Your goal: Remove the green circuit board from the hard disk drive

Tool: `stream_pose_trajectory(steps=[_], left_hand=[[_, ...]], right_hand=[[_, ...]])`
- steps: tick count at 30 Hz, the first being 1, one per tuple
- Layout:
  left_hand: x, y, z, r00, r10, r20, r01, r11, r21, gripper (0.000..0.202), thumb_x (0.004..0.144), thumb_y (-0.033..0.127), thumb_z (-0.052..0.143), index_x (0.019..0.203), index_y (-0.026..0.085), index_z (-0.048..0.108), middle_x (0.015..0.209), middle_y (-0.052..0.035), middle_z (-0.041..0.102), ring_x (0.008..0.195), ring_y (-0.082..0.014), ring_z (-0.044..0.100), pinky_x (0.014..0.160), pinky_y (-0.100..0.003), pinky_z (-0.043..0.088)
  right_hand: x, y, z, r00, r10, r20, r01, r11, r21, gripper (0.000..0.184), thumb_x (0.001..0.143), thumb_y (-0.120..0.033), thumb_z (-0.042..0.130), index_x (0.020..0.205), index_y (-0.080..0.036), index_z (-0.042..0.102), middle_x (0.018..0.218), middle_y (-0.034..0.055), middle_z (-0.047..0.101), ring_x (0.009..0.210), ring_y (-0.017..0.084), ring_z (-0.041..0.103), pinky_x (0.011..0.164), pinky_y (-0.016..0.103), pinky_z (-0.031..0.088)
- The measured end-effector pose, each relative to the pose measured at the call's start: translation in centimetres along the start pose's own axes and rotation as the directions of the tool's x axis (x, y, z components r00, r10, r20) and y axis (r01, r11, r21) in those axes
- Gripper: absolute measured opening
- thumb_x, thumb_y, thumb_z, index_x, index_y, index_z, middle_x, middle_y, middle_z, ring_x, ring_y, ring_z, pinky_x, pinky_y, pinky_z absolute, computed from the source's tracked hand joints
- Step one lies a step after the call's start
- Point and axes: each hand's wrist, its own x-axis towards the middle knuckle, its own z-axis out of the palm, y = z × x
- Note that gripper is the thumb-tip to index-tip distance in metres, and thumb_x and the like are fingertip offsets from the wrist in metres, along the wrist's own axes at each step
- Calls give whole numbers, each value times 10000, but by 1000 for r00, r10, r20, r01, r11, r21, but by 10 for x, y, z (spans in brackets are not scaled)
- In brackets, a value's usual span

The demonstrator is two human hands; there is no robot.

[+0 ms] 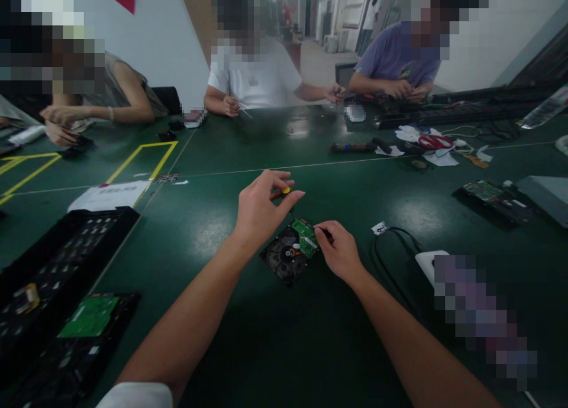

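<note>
A hard disk drive (pixel 286 257) lies on the green table in front of me, its underside with the green circuit board (pixel 306 238) facing up. Above its far edge, my left hand (pixel 264 204) is closed around a small screwdriver (pixel 286 191) with a yellow end. The shaft points down towards the circuit board; whether its tip sits in a screw I cannot tell. At the drive's right corner, my right hand (pixel 339 248) pinches the edge, fingers curled and partly hidden.
A black tray (pixel 66 260) and another board-bearing device (pixel 89 316) lie left. At right are a white phone-like device (pixel 432 260), a black cable (pixel 377 254) and another drive (pixel 492 198). Cables and scraps (pixel 437 142) lie farther back. Several people sit across the table (pixel 213 183).
</note>
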Motion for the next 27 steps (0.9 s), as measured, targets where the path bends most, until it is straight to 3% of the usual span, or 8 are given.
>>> stream_pose_trajectory(steps=[10, 17, 27], left_hand=[[5, 5, -6, 993, 116, 40, -119, 989, 91, 54, 956, 215, 712, 1006, 228, 697, 1096, -39, 738, 1008, -176, 720, 811, -302, 653], [5, 4, -8, 988, 139, 70, -146, 983, 114, 153, 987, 183, 657, 1087, 242, 756, 1095, -44, 777, 1021, -196, 742, 929, -367, 631], [-3, 1, -3, 995, 81, 66, -85, 995, 56, 174, 956, 279, 737, 1123, 234, 758, 1114, -52, 809, 978, -207, 789, 944, -387, 653]], right_hand=[[0, 0, 0, 1000, -12, -3, 12, 1000, 5, 215, 1033, -353, 547, 1009, -241, 728, 1037, 83, 741, 941, 240, 701, 774, 369, 546], [0, 1, 0, 1000, -9, -11, 9, 1000, -5, 210, 1029, -358, 551, 1006, -245, 726, 1011, 73, 736, 902, 236, 693, 749, 365, 537], [1, 3, 1, 999, -33, -29, 32, 999, -36, 252, 1049, -367, 524, 978, -227, 722, 989, 73, 736, 914, 231, 692, 797, 363, 525]])
